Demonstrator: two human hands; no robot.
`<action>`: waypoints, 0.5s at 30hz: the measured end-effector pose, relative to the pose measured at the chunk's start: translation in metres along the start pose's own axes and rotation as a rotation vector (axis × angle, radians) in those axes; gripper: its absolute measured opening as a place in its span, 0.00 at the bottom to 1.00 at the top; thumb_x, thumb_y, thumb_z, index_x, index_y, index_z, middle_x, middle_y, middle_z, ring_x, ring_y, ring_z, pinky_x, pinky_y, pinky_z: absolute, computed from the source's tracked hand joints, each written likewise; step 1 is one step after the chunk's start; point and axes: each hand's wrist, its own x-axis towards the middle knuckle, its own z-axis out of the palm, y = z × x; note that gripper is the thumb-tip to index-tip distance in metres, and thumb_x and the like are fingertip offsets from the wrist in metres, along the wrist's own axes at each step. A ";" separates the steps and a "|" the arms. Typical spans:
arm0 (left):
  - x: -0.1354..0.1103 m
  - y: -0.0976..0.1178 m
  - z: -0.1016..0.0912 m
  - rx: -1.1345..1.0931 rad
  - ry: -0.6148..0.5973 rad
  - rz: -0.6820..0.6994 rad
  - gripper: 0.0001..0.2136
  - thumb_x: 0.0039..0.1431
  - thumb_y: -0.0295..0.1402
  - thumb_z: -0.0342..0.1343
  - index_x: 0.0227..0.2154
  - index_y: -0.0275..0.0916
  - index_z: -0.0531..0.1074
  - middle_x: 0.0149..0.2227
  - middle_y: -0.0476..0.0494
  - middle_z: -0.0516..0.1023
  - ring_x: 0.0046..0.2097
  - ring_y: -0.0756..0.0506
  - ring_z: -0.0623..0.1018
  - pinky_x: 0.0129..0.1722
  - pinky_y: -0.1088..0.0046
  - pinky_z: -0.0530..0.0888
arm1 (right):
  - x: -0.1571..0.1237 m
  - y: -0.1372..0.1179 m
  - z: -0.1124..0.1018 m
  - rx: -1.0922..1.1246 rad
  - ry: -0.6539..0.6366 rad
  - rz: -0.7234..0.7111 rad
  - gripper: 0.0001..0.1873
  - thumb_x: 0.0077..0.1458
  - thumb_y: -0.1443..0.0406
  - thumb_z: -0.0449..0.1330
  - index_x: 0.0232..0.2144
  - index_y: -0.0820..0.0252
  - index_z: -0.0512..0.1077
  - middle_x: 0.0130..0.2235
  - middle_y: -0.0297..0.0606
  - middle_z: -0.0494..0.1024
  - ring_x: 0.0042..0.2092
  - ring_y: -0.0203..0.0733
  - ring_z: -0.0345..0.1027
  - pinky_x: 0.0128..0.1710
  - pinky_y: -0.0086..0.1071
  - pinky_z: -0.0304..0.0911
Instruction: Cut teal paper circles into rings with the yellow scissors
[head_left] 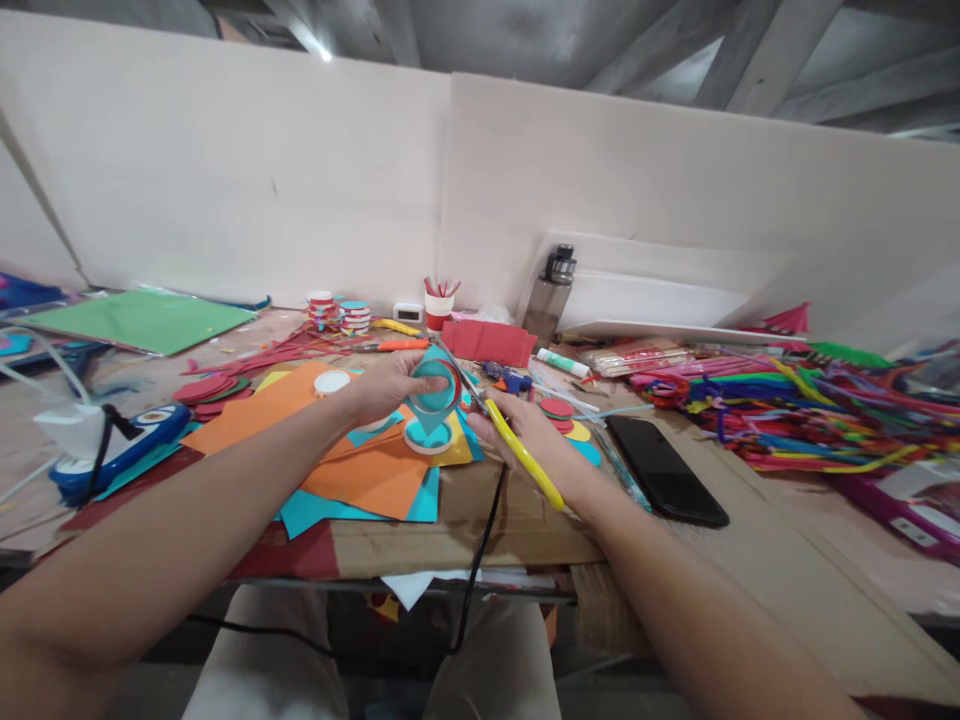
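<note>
My left hand (397,388) pinches a blue paper piece (433,362) together with a round, ring-like thing (448,398) that has a pale, partly red rim. A pair of scissors (521,450) with yellow handles is in my right hand (529,430), fingers closed around it. Its blades reach up and left, close to the right edge of the blue paper; whether they touch it I cannot tell. Just below the held paper sits a white round lid-like piece (420,445) with blue inside. Orange sheets (382,470) and blue sheets lie under my left hand.
A black phone (667,470) lies right of my right hand, near a heap of colourful pipe cleaners (772,400). Behind are a glue stick (562,362), a red-and-white cup (439,308) and a dark bottle (549,300). A black cable (487,540) crosses the table's front edge.
</note>
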 end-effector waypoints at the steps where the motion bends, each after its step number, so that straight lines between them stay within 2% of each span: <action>1: 0.000 0.000 -0.001 0.009 -0.006 0.001 0.18 0.45 0.41 0.70 0.35 0.34 0.77 0.35 0.42 0.81 0.32 0.48 0.78 0.34 0.75 0.73 | 0.000 0.001 0.000 -0.003 -0.005 0.000 0.19 0.61 0.49 0.53 0.29 0.58 0.63 0.30 0.33 0.67 0.31 0.36 0.57 0.31 0.30 0.55; 11: 0.000 0.006 -0.005 0.123 -0.004 -0.011 0.16 0.43 0.39 0.70 0.32 0.35 0.76 0.32 0.44 0.80 0.31 0.48 0.77 0.32 0.75 0.73 | -0.002 0.006 0.003 0.011 -0.022 0.017 0.20 0.61 0.49 0.53 0.27 0.57 0.59 0.27 0.29 0.61 0.28 0.33 0.53 0.26 0.28 0.49; 15: 0.000 0.007 -0.008 0.176 -0.016 0.007 0.15 0.46 0.39 0.69 0.33 0.35 0.77 0.32 0.44 0.81 0.32 0.48 0.78 0.34 0.74 0.73 | -0.002 0.004 0.002 -0.007 -0.012 0.011 0.20 0.61 0.50 0.53 0.26 0.57 0.60 0.26 0.29 0.60 0.28 0.33 0.53 0.26 0.28 0.49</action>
